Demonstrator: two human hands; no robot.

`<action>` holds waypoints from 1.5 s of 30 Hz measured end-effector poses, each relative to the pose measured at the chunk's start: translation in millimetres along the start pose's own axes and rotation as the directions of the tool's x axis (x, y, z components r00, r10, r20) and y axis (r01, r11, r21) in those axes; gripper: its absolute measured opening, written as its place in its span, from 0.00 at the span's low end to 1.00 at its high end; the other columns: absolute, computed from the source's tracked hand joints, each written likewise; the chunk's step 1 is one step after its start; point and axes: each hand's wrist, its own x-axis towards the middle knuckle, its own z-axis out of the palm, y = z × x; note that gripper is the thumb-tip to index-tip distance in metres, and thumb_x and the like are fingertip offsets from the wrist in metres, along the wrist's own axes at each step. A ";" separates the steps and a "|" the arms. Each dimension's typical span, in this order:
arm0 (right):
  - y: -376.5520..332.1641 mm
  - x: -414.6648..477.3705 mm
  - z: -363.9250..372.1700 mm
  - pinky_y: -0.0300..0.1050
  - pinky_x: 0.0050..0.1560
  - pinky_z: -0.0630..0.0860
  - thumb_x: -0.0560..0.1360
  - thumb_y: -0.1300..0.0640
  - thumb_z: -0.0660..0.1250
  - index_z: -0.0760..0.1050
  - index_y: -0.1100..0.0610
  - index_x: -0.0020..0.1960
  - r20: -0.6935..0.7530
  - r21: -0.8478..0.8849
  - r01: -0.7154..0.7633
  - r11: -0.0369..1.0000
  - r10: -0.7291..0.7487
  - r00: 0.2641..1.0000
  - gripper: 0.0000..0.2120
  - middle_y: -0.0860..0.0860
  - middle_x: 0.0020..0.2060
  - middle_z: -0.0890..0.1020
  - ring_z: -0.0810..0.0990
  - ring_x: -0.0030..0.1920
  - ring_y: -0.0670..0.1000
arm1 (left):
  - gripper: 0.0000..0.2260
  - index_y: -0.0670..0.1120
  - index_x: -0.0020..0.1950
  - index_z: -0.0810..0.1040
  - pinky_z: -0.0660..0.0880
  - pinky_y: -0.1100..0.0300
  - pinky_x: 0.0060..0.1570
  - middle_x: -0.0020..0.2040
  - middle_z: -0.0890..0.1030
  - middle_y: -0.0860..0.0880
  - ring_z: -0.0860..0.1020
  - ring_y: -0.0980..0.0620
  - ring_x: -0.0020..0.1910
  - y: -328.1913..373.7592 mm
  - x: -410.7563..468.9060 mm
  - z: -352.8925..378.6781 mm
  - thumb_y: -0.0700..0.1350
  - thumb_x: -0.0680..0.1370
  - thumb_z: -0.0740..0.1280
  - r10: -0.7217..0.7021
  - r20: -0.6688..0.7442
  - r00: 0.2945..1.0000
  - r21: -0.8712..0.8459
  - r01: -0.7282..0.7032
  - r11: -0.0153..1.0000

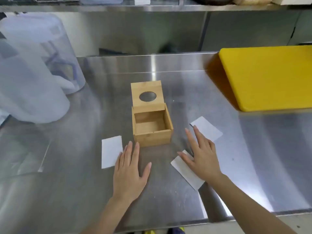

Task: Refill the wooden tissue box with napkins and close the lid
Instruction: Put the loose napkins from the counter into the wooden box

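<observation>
A small wooden tissue box point(152, 137) stands in the middle of the steel counter, empty inside. Its hinged lid point(146, 86), with a round hole, stands upright behind it. Three white folded napkins lie flat around it: one to the left point(110, 150), one to the right point(208, 128), one at the front right point(185, 171). My left hand point(129, 173) hovers flat just in front of the box, fingers apart, its edge over the left napkin. My right hand point(201, 154) is spread between the two right napkins, partly covering both, holding nothing.
A yellow cutting board point(270, 76) lies at the back right. Translucent plastic containers point(33, 68) crowd the left side. A steel shelf point(152, 7) runs overhead at the back. The counter's front edge point(185, 222) is near my arms.
</observation>
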 end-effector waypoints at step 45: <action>-29.6 0.7 -29.7 0.39 0.39 0.72 0.71 0.67 0.69 0.68 0.54 0.52 0.532 0.550 -0.418 0.723 0.083 0.843 0.15 0.48 0.42 0.75 0.76 0.40 0.48 | 0.28 0.49 0.73 0.63 0.50 0.50 0.70 0.74 0.64 0.46 0.61 0.47 0.73 0.6 -4.7 13.9 0.62 0.78 0.48 0.152 0.217 0.964 0.227 -0.201 0.953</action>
